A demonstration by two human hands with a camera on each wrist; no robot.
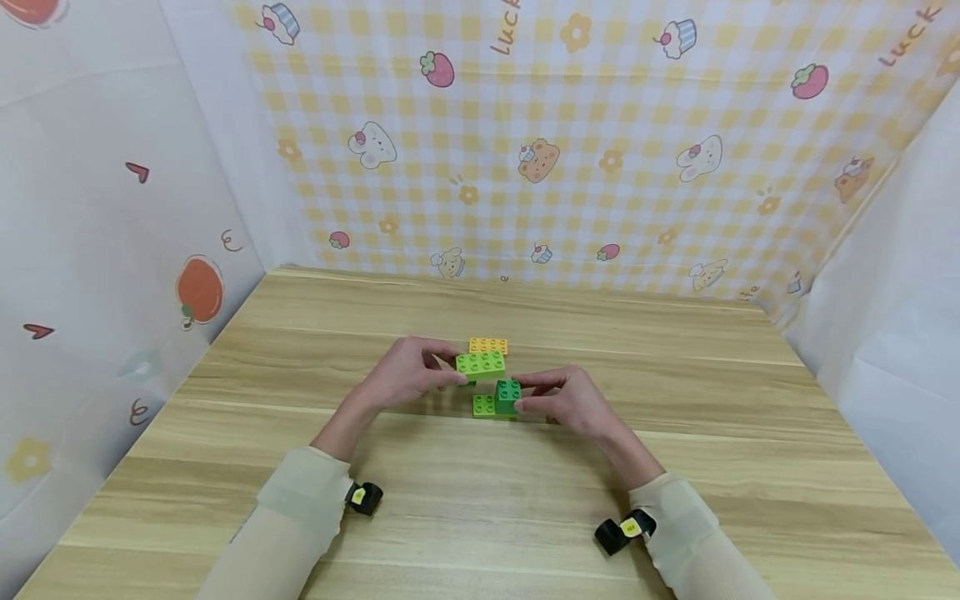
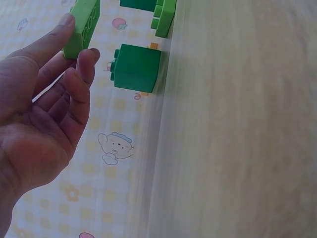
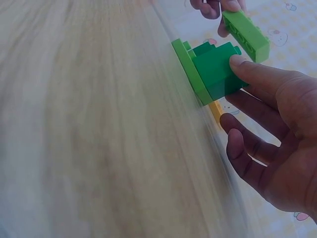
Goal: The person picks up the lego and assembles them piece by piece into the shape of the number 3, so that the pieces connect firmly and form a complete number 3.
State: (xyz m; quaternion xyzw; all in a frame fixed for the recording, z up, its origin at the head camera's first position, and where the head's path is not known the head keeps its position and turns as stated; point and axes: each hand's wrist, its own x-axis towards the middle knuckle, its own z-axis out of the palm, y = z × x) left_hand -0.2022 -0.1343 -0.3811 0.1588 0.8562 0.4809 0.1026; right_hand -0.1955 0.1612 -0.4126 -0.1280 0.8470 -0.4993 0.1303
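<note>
My left hand (image 1: 408, 372) pinches a light green brick (image 1: 481, 364) between thumb and fingers, raised off the table. In the right wrist view, the hollow underside of this light green brick (image 3: 245, 34) shows. My right hand (image 1: 562, 400) grips a dark green brick (image 1: 507, 395) with thumb and fingers. That dark green brick stands on the right part of a flat light green building plate (image 1: 483, 406), whose left studs are uncovered. A second dark green brick (image 2: 136, 68) stands on the table below the raised brick, mostly hidden in the head view.
A flat orange-yellow studded plate (image 1: 489, 345) lies behind the bricks. The wooden table (image 1: 480, 517) reaches back to a checkered cloth (image 1: 465, 167). White cloth walls (image 1: 112, 250) stand at the sides.
</note>
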